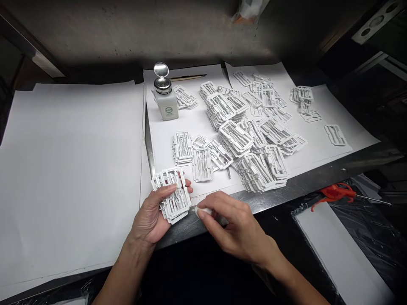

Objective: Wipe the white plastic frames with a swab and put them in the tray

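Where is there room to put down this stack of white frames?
The large white paper sheet left of your left hand has the widest room. A smaller patch of paper lies between the pump bottle and the plastic frames. Crowded: the middle of that second sheet, where the frames heap up.

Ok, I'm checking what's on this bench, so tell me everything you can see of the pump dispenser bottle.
The pump dispenser bottle stands upright on a white paper sheet. Its squarish body looks like whitish translucent plastic, with a round green-and-white label. On top sits a shiny metal pump with a round, tilted-looking disc. Only the paper appears to touch it.
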`<state>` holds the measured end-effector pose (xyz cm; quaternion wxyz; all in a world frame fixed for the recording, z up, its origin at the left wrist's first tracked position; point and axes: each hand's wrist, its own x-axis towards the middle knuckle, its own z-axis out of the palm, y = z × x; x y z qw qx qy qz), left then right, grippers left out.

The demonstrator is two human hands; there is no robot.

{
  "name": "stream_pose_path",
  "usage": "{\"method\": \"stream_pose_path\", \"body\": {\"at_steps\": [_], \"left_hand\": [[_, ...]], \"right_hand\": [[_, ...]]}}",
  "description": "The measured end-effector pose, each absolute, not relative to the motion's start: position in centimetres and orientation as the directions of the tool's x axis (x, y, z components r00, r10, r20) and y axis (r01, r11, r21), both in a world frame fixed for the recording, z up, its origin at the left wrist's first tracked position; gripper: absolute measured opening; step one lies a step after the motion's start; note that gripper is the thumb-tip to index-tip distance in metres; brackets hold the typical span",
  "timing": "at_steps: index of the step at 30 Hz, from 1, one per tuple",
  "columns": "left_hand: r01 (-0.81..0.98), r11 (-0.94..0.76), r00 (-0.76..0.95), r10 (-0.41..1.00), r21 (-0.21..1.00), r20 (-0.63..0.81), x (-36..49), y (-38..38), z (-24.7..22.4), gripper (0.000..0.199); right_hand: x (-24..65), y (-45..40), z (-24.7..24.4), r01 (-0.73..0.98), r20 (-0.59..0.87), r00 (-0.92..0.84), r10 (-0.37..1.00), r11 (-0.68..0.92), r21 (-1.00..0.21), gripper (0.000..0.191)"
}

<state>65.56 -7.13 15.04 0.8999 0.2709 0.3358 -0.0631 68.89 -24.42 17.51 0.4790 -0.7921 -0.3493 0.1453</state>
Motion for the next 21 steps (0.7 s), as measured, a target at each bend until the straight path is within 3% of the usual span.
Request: {"method": "stream_pose_path", "body": {"at_steps": [7, 14, 17, 21], "left_hand": [[0.292, 0.888, 0.805, -0.027, 0.357, -0.592, 65.8, -7.3, 14.8, 0.047], [0.219, 0.895, 0.826, 0.042, 0.388, -0.562, 65.5, -8.0, 15.1, 0.051], [0.249, 0.887, 0.814, 0.025, 0.388, -0.580, 65.5, -7.7, 14.7, 0.050], [0.308, 0.883, 0.818, -0.055, 0.355, -0.573, 65.2, -7.4, 14.4, 0.047]], "right_hand": [[70.4, -23.8, 17.9, 0.457, 0.245, 0.749, 0.616, -0.211, -0.864, 0.020], [73.2, -20.1, 18.5, 0.544, 0.328, 0.714, 0.619, -0.195, -0.816, 0.015], [74.7, -19.2, 18.3, 0.567, 0.288, 0.692, 0.662, -0.251, -0.784, 0.014], [74.6, -20.3, 18.4, 0.550, 0.290, 0.760, 0.582, -0.338, -0.764, 0.013]]}}
